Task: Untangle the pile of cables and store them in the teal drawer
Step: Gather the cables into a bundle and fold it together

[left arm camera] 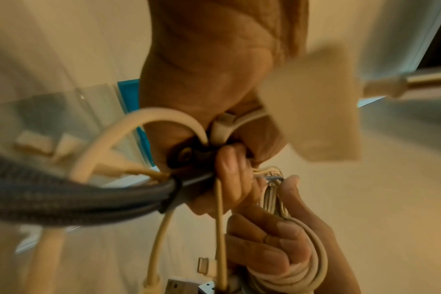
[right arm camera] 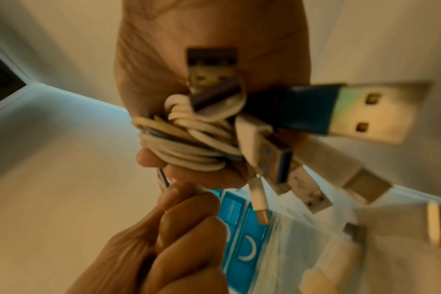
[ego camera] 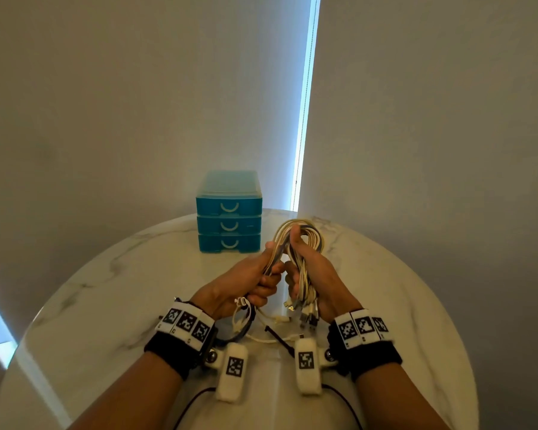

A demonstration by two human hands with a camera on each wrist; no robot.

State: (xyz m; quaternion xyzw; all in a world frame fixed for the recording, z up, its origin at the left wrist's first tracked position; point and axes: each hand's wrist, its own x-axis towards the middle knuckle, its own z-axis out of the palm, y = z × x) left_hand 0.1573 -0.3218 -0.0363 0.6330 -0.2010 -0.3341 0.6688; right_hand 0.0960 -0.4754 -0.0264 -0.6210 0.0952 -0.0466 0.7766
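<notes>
A bundle of white and grey cables (ego camera: 302, 240) is lifted above the round marble table (ego camera: 106, 290). My right hand (ego camera: 308, 268) grips the looped bundle, thumb up along it, and several USB plugs (right arm camera: 370, 111) hang below the palm. My left hand (ego camera: 258, 274) grips a few strands pulled off the bundle's left side, with a grey braided cable (left arm camera: 63, 199) and white cable ends (ego camera: 246, 315) dangling under it. The teal drawer unit (ego camera: 229, 225) stands beyond the hands, its three drawers closed.
The table backs onto light roller blinds (ego camera: 137, 103) with a bright gap (ego camera: 305, 103) between them. A loose white cable and a black strap (ego camera: 277, 336) lie on the marble just under my wrists. Bare marble lies to the left and right of the hands.
</notes>
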